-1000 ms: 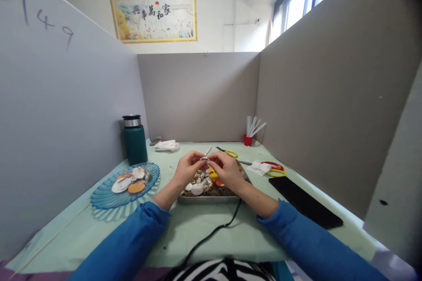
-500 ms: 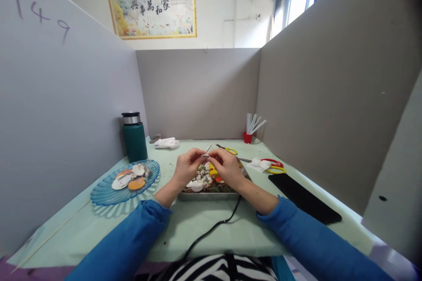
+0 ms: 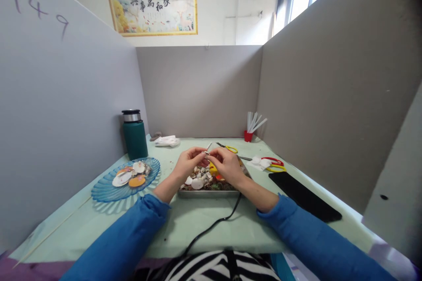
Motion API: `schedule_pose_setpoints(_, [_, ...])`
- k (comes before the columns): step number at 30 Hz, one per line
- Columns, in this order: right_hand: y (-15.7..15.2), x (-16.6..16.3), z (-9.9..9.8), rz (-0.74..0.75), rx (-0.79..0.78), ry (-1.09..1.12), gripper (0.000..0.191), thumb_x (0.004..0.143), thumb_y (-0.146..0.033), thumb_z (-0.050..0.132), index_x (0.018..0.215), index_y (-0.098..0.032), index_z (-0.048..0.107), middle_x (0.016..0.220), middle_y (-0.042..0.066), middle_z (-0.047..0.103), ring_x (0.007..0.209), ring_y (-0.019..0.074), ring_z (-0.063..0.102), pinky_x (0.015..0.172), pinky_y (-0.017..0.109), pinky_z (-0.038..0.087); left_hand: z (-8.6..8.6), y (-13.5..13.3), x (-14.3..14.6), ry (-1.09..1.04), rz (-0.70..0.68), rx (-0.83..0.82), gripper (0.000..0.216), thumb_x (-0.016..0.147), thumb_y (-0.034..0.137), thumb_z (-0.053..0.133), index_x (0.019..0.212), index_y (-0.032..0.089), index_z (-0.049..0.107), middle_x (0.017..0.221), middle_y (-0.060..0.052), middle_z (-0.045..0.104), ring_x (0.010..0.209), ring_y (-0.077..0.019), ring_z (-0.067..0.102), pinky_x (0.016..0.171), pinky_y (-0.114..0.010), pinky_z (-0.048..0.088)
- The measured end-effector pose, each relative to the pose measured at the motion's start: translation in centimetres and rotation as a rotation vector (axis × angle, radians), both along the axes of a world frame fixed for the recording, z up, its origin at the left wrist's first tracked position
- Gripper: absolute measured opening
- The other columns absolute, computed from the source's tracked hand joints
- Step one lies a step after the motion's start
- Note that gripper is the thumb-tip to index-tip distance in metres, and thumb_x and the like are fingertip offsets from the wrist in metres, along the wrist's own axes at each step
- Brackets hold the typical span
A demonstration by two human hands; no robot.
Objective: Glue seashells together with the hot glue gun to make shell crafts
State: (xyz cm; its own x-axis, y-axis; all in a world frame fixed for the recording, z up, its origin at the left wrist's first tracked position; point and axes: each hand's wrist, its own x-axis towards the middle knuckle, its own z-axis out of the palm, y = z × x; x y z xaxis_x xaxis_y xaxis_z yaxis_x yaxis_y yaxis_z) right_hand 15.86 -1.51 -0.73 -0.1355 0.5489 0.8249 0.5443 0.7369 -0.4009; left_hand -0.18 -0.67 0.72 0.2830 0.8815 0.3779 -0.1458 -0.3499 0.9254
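Observation:
My left hand (image 3: 188, 162) and my right hand (image 3: 226, 164) meet above the metal tray (image 3: 211, 194), fingertips pinched together. Between them is a small whitish piece (image 3: 206, 153), which looks like a shell; the fingers cover most of it. Just beyond the fingertips a thin white stick (image 3: 209, 145) pokes up, and I cannot tell what it is joined to. Small shells (image 3: 201, 178) fill the tray below. Among them lies a yellow tool (image 3: 213, 169), partly hidden by my right hand. A black cord (image 3: 214, 227) runs from the tray toward my lap.
On the left, a blue scalloped plate (image 3: 105, 189) bears larger shells, with a green bottle (image 3: 134, 139) behind. Scissors with yellow handles (image 3: 231, 149), red-and-yellow handled tools (image 3: 276, 166), white tissue (image 3: 260, 163), a black slab (image 3: 305, 196) and a red cup (image 3: 248, 136) of white sticks stand right.
The fingers have shifted slightly around the small whitish piece, which appears turned. The camera view has tilted a little. Both hands stay over the tray.

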Motion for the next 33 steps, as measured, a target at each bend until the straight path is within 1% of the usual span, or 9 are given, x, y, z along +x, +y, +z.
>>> schedule_pose_setpoints(8, [-0.2, 0.0, 0.2, 0.021, 0.002, 0.013, 0.012, 0.085, -0.025, 0.056, 0.079, -0.017, 0.062, 0.072, 0.001, 0.061, 0.066, 0.0127, 0.053, 0.062, 0.023, 0.038, -0.3, 0.3, 0.0, -0.049, -0.013, 0.016, 0.036, 0.065, 0.033, 0.075, 0.092, 0.012, 0.065, 0.079, -0.006, 0.07, 0.072, -0.0165, 0.066, 0.075, -0.032, 0.053])
schedule_pose_setpoints(12, [-0.1, -0.1, 0.1, 0.03, -0.008, 0.001, 0.012, 0.085, -0.026, 0.056, 0.08, -0.018, 0.062, 0.074, 0.001, 0.062, 0.068, 0.0134, 0.054, 0.063, 0.024, 0.039, -0.3, 0.3, -0.1, -0.049, -0.017, 0.03, 0.035, 0.065, 0.03, 0.075, 0.094, 0.012, 0.066, 0.08, -0.006, 0.07, 0.072, -0.0162, 0.066, 0.074, -0.03, 0.053])
schedule_pose_setpoints(15, [-0.2, -0.1, 0.1, 0.024, -0.01, -0.033, 0.013, 0.086, -0.028, 0.055, 0.082, -0.018, 0.062, 0.076, 0.002, 0.063, 0.07, 0.0138, 0.055, 0.064, 0.024, 0.039, -0.3, 0.4, -0.3, -0.061, -0.01, -0.006, 0.038, 0.066, 0.029, 0.074, 0.099, 0.012, 0.067, 0.081, -0.007, 0.071, 0.072, -0.0157, 0.066, 0.073, -0.029, 0.053])
schedule_pose_setpoints(18, [-0.3, 0.4, 0.5, -0.045, 0.001, -0.133, 0.015, 0.087, -0.031, 0.054, 0.085, -0.017, 0.061, 0.08, 0.003, 0.063, 0.073, 0.0139, 0.055, 0.066, 0.023, 0.039, -0.4, 0.7, -0.6, -0.117, 0.005, -0.066, 0.043, 0.065, 0.028, 0.074, 0.104, 0.012, 0.065, 0.081, -0.007, 0.07, 0.07, -0.0151, 0.066, 0.073, -0.029, 0.054])
schedule_pose_setpoints(20, [-0.3, 1.1, 1.1, -0.147, -0.016, -0.271, 0.017, 0.086, -0.034, 0.055, 0.087, -0.018, 0.061, 0.085, 0.004, 0.063, 0.074, 0.014, 0.056, 0.067, 0.024, 0.038, -0.5, 1.1, -0.7, -0.16, 0.027, -0.116, 0.043, 0.065, 0.025, 0.075, 0.104, 0.01, 0.064, 0.078, -0.006, 0.069, 0.068, -0.0147, 0.066, 0.071, -0.029, 0.054])
schedule_pose_setpoints(23, [-0.2, 2.6, 2.1, -0.273, -0.151, -0.512, 0.025, 0.083, -0.044, 0.056, 0.088, -0.021, 0.063, 0.093, 0.005, 0.063, 0.077, 0.0161, 0.058, 0.064, 0.025, 0.036, -0.5, 1.5, -0.8, -0.231, 0.109, -0.177, 0.035, 0.065, 0.019, 0.074, 0.097, 0.009, 0.064, 0.072, -0.005, 0.067, 0.063, -0.0139, 0.066, 0.065, -0.026, 0.055])
schedule_pose_setpoints(26, [-0.1, 3.7, 2.7, -0.306, -0.322, -0.72, 0.038, 0.074, -0.054, 0.061, 0.095, -0.022, 0.064, 0.097, 0.006, 0.064, 0.087, 0.0214, 0.059, 0.064, 0.025, 0.036, -0.4, 1.7, -0.9, -0.302, 0.158, -0.212, 0.025, 0.064, 0.013, 0.072, 0.086, 0.008, 0.062, 0.07, -0.005, 0.066, 0.062, -0.0138, 0.066, 0.064, -0.024, 0.055])
schedule_pose_setpoints(29, [-0.1, 3.9, 2.6, -0.33, -0.481, -0.868, 0.049, 0.065, -0.056, 0.065, 0.1, -0.022, 0.063, 0.096, 0.008, 0.066, 0.085, 0.0238, 0.06, 0.064, 0.027, 0.038, -0.3, 1.8, -1.0, -0.337, 0.164, -0.242, 0.02, 0.065, 0.008, 0.07, 0.082, 0.008, 0.062, 0.07, -0.006, 0.066, 0.062, -0.0132, 0.065, 0.064, -0.023, 0.055])
schedule_pose_setpoints(33, [-0.1, 3.3, 1.8, -0.326, -0.52, -0.956, 0.048, 0.067, -0.054, 0.063, 0.099, -0.019, 0.063, 0.092, 0.011, 0.068, 0.083, 0.0255, 0.062, 0.064, 0.027, 0.039, -0.3, 1.8, -1.0, -0.371, 0.158, -0.255, 0.017, 0.067, 0.006, 0.067, 0.083, 0.008, 0.062, 0.072, -0.006, 0.066, 0.062, -0.0121, 0.065, 0.063, -0.022, 0.054])
